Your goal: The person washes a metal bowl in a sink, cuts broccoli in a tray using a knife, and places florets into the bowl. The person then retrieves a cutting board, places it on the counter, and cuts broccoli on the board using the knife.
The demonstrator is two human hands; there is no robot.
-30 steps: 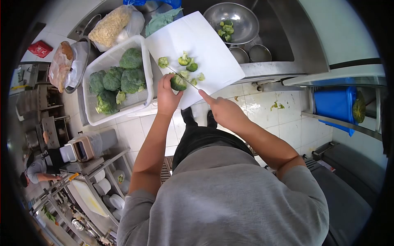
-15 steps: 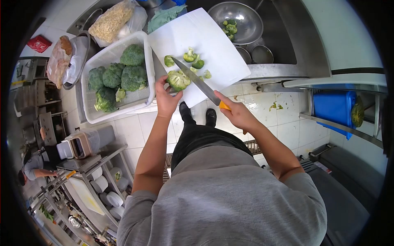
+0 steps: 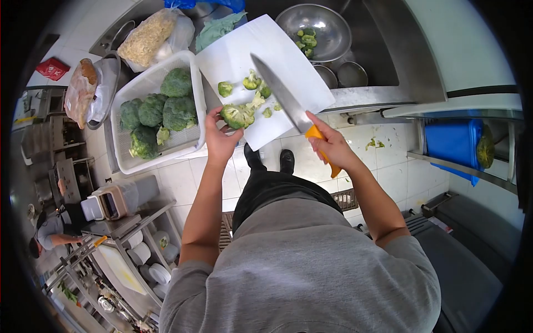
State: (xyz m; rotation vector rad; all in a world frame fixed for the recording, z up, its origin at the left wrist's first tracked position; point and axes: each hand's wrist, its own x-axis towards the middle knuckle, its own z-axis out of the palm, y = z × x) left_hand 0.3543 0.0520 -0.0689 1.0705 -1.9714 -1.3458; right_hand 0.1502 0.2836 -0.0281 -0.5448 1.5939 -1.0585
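My right hand [image 3: 332,145] is wrapped round the orange handle of a kitchen knife [image 3: 280,91], whose blade points up and left above the cutting board. Fingers of my left hand [image 3: 221,136] grip a cut broccoli head [image 3: 237,116] at the near left edge of the white cutting board [image 3: 300,72]. Loose broccoli florets [image 3: 251,80] and small scraps lie on the board beyond it. To the left, a white plastic basket [image 3: 198,89] holds several whole broccoli heads [image 3: 179,114].
A metal bowl [image 3: 338,33] with cut florets stands behind the board, near smaller metal pots [image 3: 352,74]. Beyond the basket lie a bag of pale food [image 3: 147,44] and a green cloth [image 3: 219,29]. Scraps litter the tiled floor at right. Another person [image 3: 50,236] is far left.
The knife has moved right, away from the broccoli head, and its blade has turned more upright. My left hand has shifted slightly left and down with the broccoli.
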